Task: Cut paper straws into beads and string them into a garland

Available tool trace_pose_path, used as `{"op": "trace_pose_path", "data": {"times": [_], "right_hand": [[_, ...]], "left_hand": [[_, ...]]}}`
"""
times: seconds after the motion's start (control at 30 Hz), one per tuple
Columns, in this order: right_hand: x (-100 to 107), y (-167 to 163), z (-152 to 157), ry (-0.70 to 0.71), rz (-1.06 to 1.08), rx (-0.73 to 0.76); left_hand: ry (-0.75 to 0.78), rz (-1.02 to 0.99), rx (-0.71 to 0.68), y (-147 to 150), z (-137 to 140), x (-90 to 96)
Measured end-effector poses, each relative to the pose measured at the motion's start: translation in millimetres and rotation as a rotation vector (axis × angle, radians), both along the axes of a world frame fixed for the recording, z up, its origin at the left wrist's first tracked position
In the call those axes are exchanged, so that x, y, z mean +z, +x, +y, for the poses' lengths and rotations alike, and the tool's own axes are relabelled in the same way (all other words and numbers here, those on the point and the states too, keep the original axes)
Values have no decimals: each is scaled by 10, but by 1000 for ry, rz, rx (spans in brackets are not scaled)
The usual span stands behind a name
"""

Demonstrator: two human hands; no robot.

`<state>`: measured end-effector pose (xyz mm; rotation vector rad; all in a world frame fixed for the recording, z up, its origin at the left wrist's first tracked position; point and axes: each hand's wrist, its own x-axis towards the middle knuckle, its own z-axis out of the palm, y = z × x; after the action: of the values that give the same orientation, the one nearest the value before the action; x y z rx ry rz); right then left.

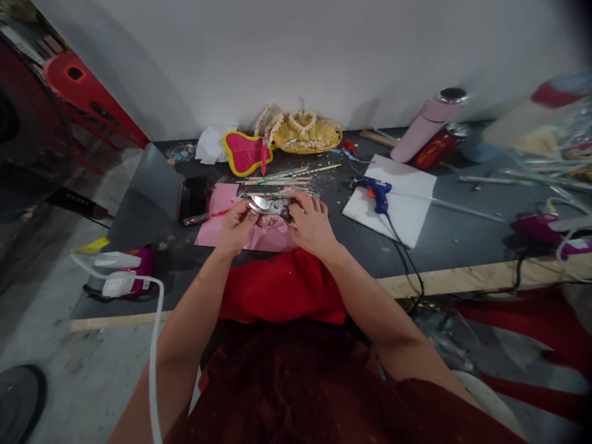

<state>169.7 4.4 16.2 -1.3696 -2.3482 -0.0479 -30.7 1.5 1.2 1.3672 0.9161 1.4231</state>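
My right hand (312, 222) is wrapped around the handles of a pair of pruning shears (271, 205), whose silver blades point left. At the blade tips, the fingers of my left hand (238, 225) are pinched together; whatever they hold is too small to make out. Both hands are over a sheet of pink paper (217, 233), where small pale cut bits (272, 220) lie beneath the shears. Just beyond them several thin wooden sticks (277, 181) are spread on the dark tabletop, with crumbs scattered around.
Behind stand a wicker basket (305, 147) with beaded strings and a pink-yellow tray (245, 154). A phone (194, 200) lies left. Rightward are a blue glue gun (380, 194) on a white board (409, 225), a pink bottle (425, 126) and a red can (437, 147). Cables cross the table's front edge.
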Motion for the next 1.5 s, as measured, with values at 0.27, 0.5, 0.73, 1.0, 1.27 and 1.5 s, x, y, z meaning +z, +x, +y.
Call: {"op": "trace_pose_path", "data": {"times": [0.27, 0.5, 0.73, 1.0, 1.27, 1.5], "right_hand": [[11, -1, -3, -26, -10, 11], [16, -4, -2, -19, -10, 1], [36, 17, 3, -71, -17, 26], [42, -16, 0, -148, -48, -23], [134, -8, -36, -134, -68, -54], [76, -21, -3, -142, 16, -94]], "left_hand": [[-5, -45, -17, 9, -2, 3], [-15, 0, 13, 3, 4, -3], [1, 14, 7, -7, 0, -7], [46, 88, 48, -6, -13, -13], [7, 15, 39, 53, -30, -10], [-28, -44, 49, 40, -25, 37]]}}
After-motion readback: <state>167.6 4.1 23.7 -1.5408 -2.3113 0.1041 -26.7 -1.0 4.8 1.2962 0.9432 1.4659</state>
